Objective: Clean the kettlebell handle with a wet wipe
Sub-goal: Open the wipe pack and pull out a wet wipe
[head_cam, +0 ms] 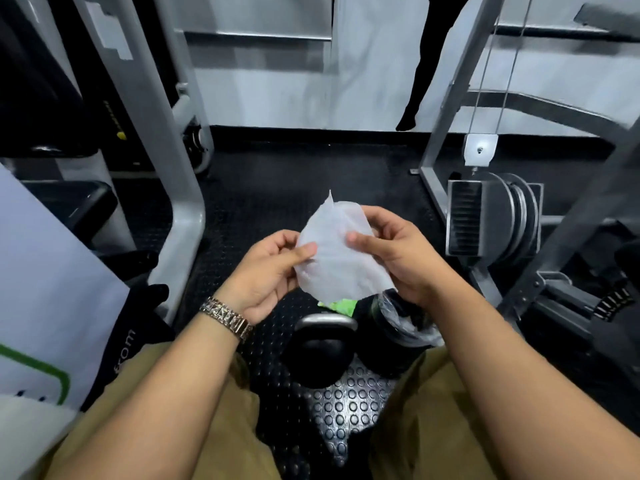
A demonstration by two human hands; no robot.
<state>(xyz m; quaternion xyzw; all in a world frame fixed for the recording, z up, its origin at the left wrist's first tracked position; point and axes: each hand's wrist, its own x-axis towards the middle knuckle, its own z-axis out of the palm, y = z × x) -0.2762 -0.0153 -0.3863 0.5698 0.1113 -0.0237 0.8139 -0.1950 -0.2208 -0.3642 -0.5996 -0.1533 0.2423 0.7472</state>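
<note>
- Lettering reading "rom" (the rest is hidden) runs in white along black fabric (126, 344) at far left, beside a white panel (41, 289) with a green outline.
- We see a metal link watch (227, 318) on the left wrist; the left hand (266, 271) pinches the wet wipe (337, 258) between thumb and curled fingers.
- Thin, white and crumpled, it hangs above the black kettlebell (320, 355), whose smooth grey handle (325, 320) tops it on the studded rubber floor (346, 407).
- The right hand (398, 251) grips the wipe's other side.
</note>
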